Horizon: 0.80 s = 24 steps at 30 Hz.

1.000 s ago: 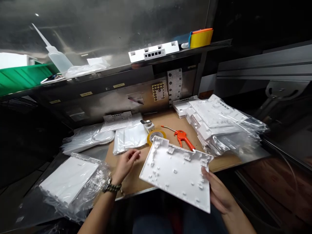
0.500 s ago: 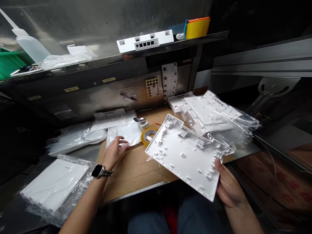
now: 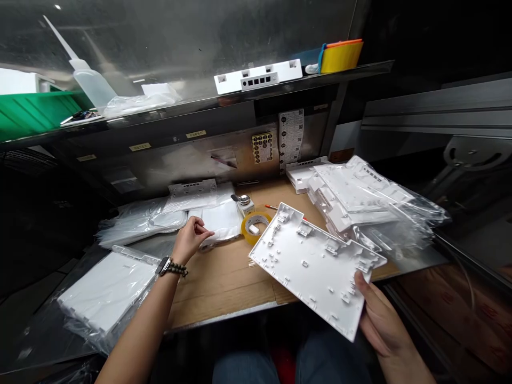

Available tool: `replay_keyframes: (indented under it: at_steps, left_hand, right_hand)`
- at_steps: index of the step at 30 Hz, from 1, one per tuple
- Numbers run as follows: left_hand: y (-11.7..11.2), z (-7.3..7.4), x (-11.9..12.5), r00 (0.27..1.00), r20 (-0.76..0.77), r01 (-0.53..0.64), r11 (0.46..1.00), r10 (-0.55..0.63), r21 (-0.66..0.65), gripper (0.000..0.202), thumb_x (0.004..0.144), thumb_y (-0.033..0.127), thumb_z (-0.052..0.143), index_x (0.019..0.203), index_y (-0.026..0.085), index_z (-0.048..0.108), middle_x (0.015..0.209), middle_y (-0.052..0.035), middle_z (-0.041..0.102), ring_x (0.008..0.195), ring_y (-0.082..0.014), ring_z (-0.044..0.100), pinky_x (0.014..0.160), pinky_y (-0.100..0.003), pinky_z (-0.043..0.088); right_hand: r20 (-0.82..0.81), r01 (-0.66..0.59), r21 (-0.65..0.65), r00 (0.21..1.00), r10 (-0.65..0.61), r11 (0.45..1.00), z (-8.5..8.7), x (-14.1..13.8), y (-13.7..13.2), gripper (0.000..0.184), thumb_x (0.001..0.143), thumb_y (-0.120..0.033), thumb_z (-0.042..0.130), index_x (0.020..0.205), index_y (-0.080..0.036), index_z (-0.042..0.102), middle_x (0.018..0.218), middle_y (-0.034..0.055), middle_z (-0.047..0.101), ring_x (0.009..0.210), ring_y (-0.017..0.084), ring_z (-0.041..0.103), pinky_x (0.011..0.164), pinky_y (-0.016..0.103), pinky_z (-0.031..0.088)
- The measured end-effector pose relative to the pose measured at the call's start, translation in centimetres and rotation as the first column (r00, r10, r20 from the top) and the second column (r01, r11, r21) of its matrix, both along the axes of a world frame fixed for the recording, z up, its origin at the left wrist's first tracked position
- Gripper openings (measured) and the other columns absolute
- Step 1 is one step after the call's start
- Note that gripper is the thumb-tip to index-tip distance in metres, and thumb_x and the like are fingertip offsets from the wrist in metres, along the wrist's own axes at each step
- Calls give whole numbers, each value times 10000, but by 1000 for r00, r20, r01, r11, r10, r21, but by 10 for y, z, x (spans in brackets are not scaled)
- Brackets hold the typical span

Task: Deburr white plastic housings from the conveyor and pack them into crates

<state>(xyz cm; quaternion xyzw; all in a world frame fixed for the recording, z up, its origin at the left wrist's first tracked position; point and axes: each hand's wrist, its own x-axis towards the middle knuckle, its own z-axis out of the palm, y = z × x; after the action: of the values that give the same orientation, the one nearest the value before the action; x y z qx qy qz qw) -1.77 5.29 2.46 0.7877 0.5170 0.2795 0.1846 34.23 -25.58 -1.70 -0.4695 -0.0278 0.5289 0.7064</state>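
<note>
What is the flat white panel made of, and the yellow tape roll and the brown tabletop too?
White panel: probably hard plastic with a matte finish, since little clips and posts seem molded into it.
Yellow tape roll: probably thin plastic film, because it looks shiny and see-through amber.
Brown tabletop: looks like dull cardboard, with a seam showing, though it could be wood board.
</note>
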Motion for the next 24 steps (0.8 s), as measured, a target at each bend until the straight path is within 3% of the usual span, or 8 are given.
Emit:
replay_keyframes:
  at_steps: [2, 5, 7, 14, 18, 21, 24]
  left_hand:
    - [3, 2, 0, 999, 35, -8, 1000, 9, -21, 357, 813, 502, 696, 958, 246, 494, 862, -46, 752, 801, -239, 712, 735, -335, 519]
    - [5, 2, -1, 999, 51, 9, 999, -7, -38, 202, 877, 401, 596, 985, 246, 525, 1097, -79, 761, 918, -236, 707, 791, -349, 514]
    - [6, 0, -1, 999, 47, 24, 999, -22, -45, 156, 890, 344, 570, 1010, 257, 523, 1154, -68, 763, 979, -247, 700, 830, -368, 492]
    - [-2, -2, 7, 984, 165, 84, 987, -61, -136, 391, 787, 472, 767, 964, 252, 497, 782, 0, 740, 796, -236, 683, 761, -341, 467]
    - [-17, -2, 15, 948, 298, 189, 954, -115, -231, 414, 829, 536, 736, 1010, 235, 516, 783, -8, 731, 780, -216, 691, 716, -314, 486]
    - [-32, 0, 22, 910, 390, 258, 926, -137, -277, 418, 837, 546, 735, 1013, 234, 521, 862, -40, 748, 873, -233, 723, 782, -345, 534]
    - [-52, 2, 34, 877, 458, 307, 901, -144, -305, 442, 788, 498, 803, 978, 245, 493, 817, -20, 739, 838, -230, 732, 809, -366, 562]
  right_hand:
    - [-8, 2, -14, 1000, -2, 1000, 0, -3, 1, 754, 795, -490, 861, 1437, -201, 588, 1335, 132, 724, 1246, 370, 684, 1031, 492, 609]
    - [-20, -15, -27, 1000, 14, 1000, 1, -9, 4, 793, 750, -488, 897, 1419, -176, 605, 1301, 147, 740, 1226, 378, 694, 1028, 495, 608]
    - [-30, -51, -23, 998, 51, 998, -1, -12, 7, 790, 746, -499, 899, 1405, -166, 619, 1279, 151, 749, 1212, 376, 702, 1031, 495, 604]
    - [-24, -96, -37, 995, 95, 995, -12, -15, 14, 716, 807, -625, 797, 1352, -176, 677, 1201, 135, 784, 1163, 350, 732, 1009, 467, 610]
    - [18, -212, -4, 977, 212, 977, -6, -24, 24, 592, 809, -589, 813, 1223, -171, 747, 1109, 128, 810, 1119, 341, 751, 985, 453, 609]
    - [93, -350, 58, 934, 344, 935, 3, -43, 40, 503, 824, -615, 784, 1070, -176, 791, 1019, 113, 823, 1061, 328, 768, 974, 448, 598]
    - [187, -501, 146, 861, 474, 853, 9, -71, 64, 524, 817, -698, 732, 978, -204, 798, 937, 86, 823, 1005, 317, 777, 943, 443, 592]
